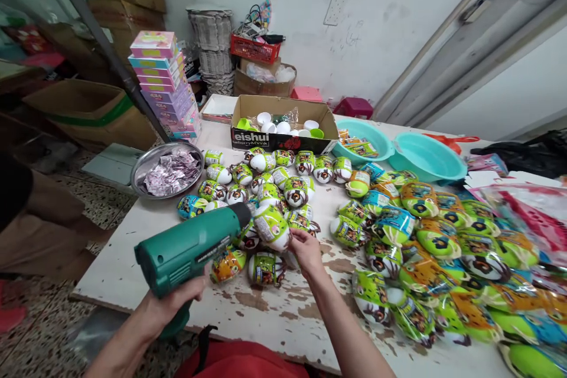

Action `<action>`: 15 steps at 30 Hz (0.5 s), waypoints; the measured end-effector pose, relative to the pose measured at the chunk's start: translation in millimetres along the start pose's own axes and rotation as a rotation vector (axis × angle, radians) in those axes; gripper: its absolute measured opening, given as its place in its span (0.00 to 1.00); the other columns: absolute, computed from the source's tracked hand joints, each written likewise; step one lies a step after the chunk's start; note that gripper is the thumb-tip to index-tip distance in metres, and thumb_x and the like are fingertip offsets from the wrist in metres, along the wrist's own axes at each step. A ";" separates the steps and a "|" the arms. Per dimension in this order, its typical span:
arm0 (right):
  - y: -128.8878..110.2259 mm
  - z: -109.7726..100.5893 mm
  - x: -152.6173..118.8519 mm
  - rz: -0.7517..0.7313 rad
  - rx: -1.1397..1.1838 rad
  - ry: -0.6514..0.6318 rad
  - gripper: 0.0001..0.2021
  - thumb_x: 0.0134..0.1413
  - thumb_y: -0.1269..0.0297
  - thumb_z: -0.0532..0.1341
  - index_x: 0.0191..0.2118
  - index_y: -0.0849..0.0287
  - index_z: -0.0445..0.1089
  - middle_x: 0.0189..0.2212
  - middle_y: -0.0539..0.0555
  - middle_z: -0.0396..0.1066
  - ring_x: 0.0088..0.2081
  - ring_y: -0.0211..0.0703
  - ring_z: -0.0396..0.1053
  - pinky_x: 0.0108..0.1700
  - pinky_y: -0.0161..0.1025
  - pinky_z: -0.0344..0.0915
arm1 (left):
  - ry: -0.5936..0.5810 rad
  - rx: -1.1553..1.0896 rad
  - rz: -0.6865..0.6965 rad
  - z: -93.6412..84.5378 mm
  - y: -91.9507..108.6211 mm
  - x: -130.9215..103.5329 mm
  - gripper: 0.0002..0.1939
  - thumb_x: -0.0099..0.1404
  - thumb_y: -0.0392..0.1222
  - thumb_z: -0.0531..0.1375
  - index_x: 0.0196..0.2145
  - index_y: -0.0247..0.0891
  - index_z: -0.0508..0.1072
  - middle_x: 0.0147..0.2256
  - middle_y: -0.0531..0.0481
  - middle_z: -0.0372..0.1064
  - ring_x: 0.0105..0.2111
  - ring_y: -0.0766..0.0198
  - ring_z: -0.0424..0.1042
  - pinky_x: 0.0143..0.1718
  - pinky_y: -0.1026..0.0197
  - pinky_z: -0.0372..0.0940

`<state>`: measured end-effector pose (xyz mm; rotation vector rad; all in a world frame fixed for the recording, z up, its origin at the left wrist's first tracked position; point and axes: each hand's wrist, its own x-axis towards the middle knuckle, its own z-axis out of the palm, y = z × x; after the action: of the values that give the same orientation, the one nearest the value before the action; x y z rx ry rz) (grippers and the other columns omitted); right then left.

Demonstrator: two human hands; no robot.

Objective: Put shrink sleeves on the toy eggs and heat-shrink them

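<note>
A green heat gun is gripped in my left hand, its dark nozzle pointing right. Right at the nozzle, my right hand pinches one end of a green-and-white plastic egg in a printed wrapper. Around and beneath it lie several similar wrapped eggs, among them an orange one and a green one near the front. A larger group of green, orange and blue wrapped eggs covers the right side of the table.
A metal bowl of small sachets sits at the left edge of the worn white table. Behind the eggs stand a carton of egg shells and two turquoise basins. Boxes are stacked at the back left; a person's legs show at the left.
</note>
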<state>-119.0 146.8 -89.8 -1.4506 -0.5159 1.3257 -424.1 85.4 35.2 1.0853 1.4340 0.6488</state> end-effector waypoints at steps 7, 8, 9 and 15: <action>5.4 80.4 19.5 -0.383 -0.259 0.210 0.09 0.41 0.65 0.63 0.33 0.61 0.71 0.31 0.55 0.74 0.31 0.43 0.72 0.37 0.41 0.71 | 0.057 0.028 0.061 -15.5 -11.7 18.8 0.12 0.53 0.50 0.64 0.27 0.39 0.72 0.21 0.53 0.69 0.23 0.61 0.68 0.30 0.60 0.66; 5.8 85.2 20.5 -0.432 -0.290 0.225 0.09 0.44 0.65 0.62 0.34 0.61 0.71 0.33 0.55 0.73 0.33 0.43 0.72 0.39 0.41 0.71 | 0.047 0.042 0.069 -14.2 -12.9 24.9 0.11 0.54 0.49 0.64 0.28 0.39 0.72 0.21 0.54 0.70 0.23 0.61 0.68 0.30 0.60 0.66; 6.4 85.9 19.5 -0.483 -0.322 0.230 0.09 0.46 0.64 0.61 0.35 0.60 0.71 0.35 0.56 0.72 0.34 0.42 0.72 0.40 0.41 0.70 | 0.035 0.059 0.073 -12.5 -14.4 30.9 0.11 0.54 0.49 0.64 0.29 0.39 0.72 0.22 0.54 0.70 0.24 0.61 0.69 0.30 0.60 0.66; 22.4 -18.7 -37.5 -0.683 -0.598 0.385 0.13 0.56 0.62 0.57 0.46 0.58 0.68 0.45 0.59 0.67 0.47 0.46 0.65 0.46 0.43 0.66 | 0.039 0.173 0.079 0.1 -36.6 41.1 0.14 0.53 0.54 0.64 0.29 0.41 0.71 0.23 0.54 0.72 0.25 0.60 0.71 0.30 0.61 0.67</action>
<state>-120.3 99.7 -96.0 -1.7268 -1.0849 0.3409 -429.2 106.7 -15.3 1.2756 1.5079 0.6137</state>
